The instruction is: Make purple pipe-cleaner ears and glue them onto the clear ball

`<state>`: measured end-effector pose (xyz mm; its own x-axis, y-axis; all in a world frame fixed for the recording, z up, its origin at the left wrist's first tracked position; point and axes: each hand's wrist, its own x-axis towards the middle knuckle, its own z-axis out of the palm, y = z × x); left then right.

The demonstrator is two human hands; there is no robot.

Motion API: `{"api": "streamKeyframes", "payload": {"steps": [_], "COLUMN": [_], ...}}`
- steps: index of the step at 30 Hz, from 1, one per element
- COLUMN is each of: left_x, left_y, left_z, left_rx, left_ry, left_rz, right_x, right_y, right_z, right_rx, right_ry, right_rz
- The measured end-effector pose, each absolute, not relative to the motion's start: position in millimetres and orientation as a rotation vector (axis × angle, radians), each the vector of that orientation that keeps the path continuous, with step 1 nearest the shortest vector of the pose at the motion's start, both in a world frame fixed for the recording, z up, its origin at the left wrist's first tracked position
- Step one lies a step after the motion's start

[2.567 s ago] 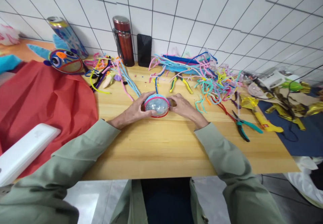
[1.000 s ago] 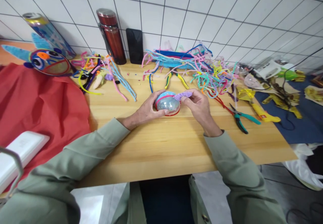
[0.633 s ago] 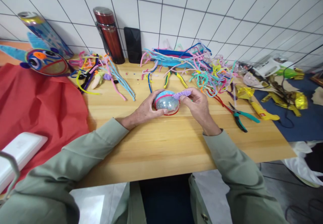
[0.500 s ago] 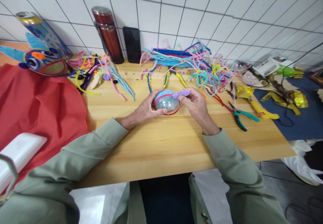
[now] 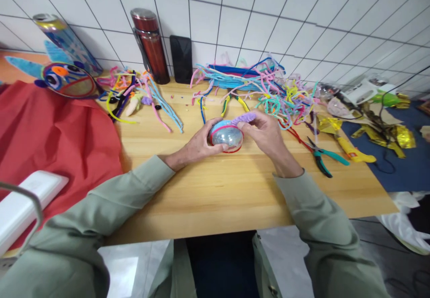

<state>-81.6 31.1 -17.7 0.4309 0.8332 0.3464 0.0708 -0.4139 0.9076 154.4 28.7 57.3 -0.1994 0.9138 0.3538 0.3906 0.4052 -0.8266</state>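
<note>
A clear plastic half-ball [image 5: 226,136] with a red and blue pipe-cleaner rim rests on the wooden table [image 5: 215,199]. My left hand [image 5: 199,144] is curled round its left side and holds it steady. My right hand [image 5: 265,132] pinches a purple pipe cleaner [image 5: 244,118] against the half-ball's top right edge. Both sleeves are pale green.
A heap of coloured pipe cleaners [image 5: 265,89] lies behind the hands, with more [image 5: 141,96] at the left. Teal-handled pliers [image 5: 322,159] and a yellow tool [image 5: 354,153] lie right. A red flask [image 5: 150,45], dark phone [image 5: 181,58], red cloth [image 5: 50,141] and painted mask [image 5: 69,79] stand around.
2.6 s ago both hands cupped the half-ball. Since then my right hand has picked up a purple pipe cleaner and holds it at the rim. My view has shifted slightly.
</note>
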Motion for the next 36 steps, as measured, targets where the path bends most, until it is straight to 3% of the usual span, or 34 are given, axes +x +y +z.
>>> {"api": "streamKeyframes", "payload": {"steps": [12,27,36], "left_x": [-78,-79,-82], "left_y": [33,34,25], "left_z": [-13,-20,-16], "left_rx": [1.800,1.832,1.696], "left_ry": [0.688,0.705,0.710], "left_rz": [1.101,1.116,1.395], "right_x": [121,119,120], "right_y": [41,41,40], "right_z": [92,89,84], "right_rx": [-1.172,-1.052,-1.001], "right_ry": [-2.415,-2.470,-2.458], "right_rz": [0.356,0.303,0.380]}}
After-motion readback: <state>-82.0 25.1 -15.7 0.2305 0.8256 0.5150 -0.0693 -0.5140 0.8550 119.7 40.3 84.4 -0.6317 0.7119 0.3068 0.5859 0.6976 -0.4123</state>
